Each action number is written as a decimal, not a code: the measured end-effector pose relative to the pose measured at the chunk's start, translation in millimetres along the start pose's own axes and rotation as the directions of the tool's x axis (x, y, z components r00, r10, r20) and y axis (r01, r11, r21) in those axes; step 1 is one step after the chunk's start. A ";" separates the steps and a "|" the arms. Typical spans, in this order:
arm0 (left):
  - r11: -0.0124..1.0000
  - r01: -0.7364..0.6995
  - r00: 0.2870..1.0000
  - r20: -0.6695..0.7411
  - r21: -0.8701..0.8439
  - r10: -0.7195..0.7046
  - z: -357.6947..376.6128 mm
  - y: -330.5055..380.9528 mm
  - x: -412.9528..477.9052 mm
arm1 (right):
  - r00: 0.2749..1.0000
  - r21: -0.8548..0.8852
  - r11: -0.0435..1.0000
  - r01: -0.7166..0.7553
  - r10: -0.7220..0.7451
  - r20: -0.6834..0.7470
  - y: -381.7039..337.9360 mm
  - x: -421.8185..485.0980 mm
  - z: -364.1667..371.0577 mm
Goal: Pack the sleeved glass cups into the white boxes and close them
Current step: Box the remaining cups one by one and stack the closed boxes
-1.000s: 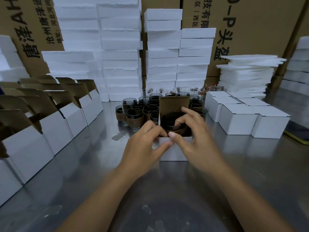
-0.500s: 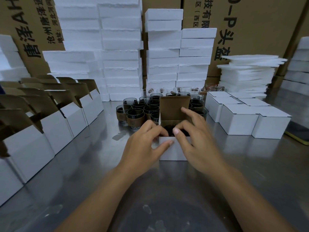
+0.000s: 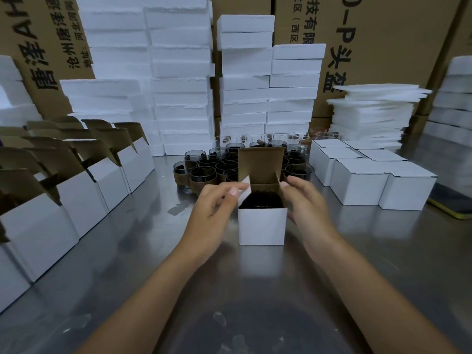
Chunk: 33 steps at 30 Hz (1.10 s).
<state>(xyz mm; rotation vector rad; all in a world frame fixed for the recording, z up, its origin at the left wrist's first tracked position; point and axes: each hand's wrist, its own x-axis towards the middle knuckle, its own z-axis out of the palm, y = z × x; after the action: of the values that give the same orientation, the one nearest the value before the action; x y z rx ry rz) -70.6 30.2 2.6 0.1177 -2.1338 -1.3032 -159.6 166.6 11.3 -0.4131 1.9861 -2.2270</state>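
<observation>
A small white box (image 3: 261, 226) stands on the metal table in front of me, its brown-lined lid upright at the back. A dark sleeved glass cup (image 3: 261, 200) sits down inside it. My left hand (image 3: 214, 208) pinches the left side flap between thumb and forefinger. My right hand (image 3: 306, 203) lies against the box's right side, with fairly straight fingers touching the right side flap. Both flaps tilt outward. Several more sleeved cups (image 3: 201, 175) stand grouped just behind the box.
Rows of open white boxes (image 3: 76, 180) line the left side. Closed white boxes (image 3: 357, 182) sit at the right, a flat yellow-edged object (image 3: 454, 203) beyond them. Foam stacks (image 3: 245, 80) and foam sheets (image 3: 373, 113) stand in front of cardboard cartons at the back.
The cup has gone down into the box. My right hand let go of it and moved to the right flap; my left hand shifted onto the left flap.
</observation>
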 end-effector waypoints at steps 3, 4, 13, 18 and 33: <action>0.996 -0.021 0.998 0.060 0.084 0.016 1.9 -0.4 -2.8 | 0.998 -0.016 1.000 0.020 -0.019 0.068 1.7 -2.0 1.5; 0.996 -0.021 0.998 0.066 0.092 0.015 2.1 -0.1 -3.2 | 0.997 -0.029 0.999 0.031 -0.028 0.078 1.7 -2.5 1.6; 0.999 0.010 0.999 0.038 -0.038 -0.009 3.1 -1.7 2.7 | 0.987 -0.051 0.994 0.096 -0.089 0.136 -0.4 -2.4 0.8; 0.989 0.014 1.000 -0.006 -0.147 -0.015 3.3 -3.1 4.1 | 0.982 -0.012 0.992 0.128 -0.125 0.145 1.5 -2.3 0.2; 0.963 0.114 0.993 0.059 -0.245 -0.102 3.9 -1.8 11.1 | 0.977 -0.048 0.990 0.136 -0.126 0.170 -7.2 -12.2 3.5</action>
<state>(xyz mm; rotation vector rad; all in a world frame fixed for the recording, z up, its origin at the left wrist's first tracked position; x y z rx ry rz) -82.0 28.1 5.0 0.1021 -2.0059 -1.6394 -146.4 167.6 17.3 -0.7320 1.9943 -2.1302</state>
